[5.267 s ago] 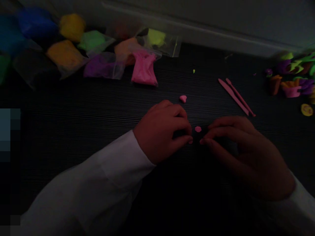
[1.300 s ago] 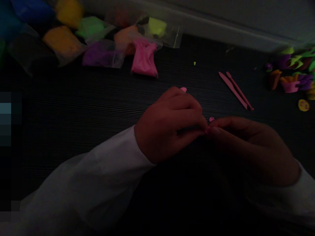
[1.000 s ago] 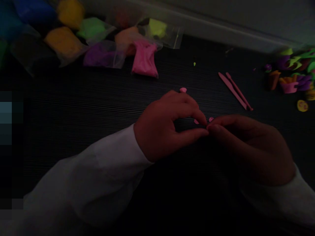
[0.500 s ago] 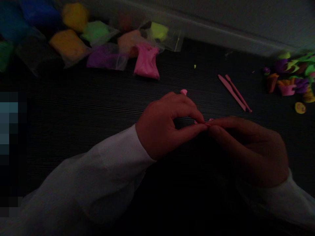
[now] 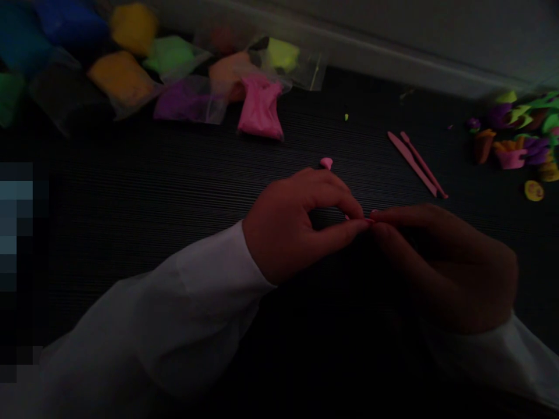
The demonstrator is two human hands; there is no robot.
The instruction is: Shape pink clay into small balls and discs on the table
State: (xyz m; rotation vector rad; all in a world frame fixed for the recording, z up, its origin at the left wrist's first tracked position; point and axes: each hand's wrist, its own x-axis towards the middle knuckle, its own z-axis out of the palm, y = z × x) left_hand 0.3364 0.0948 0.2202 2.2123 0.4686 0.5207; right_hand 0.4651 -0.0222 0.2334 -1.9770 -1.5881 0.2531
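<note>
Between my two hands is a small piece of pink modelling clay (image 5: pixel 370 220), mostly covered by fingertips. My left hand (image 5: pixel 305 221) pinches it from the left with thumb and forefinger. From the right, my right hand (image 5: pixel 449 262) is closed on it, thumb and forefinger together at its edge. The exact shape of the piece cannot be made out in the dim light. Just beyond my left knuckles a separate pink clay lump (image 5: pixel 326 163) lies on the dark table (image 5: pixel 174 192).
Bags of coloured clay lie at the back left, the pink bag (image 5: pixel 261 107) nearest. Two pink modelling tools (image 5: pixel 413 163) rest right of centre. Small clay figures, among them a pink cup of fries (image 5: pixel 510 156), crowd the right edge. A pale wall (image 5: pixel 393 58) borders the back.
My right hand has shifted very slightly to the right, fingertips still at the pink clay. My left hand keeps its pinch almost in place.
</note>
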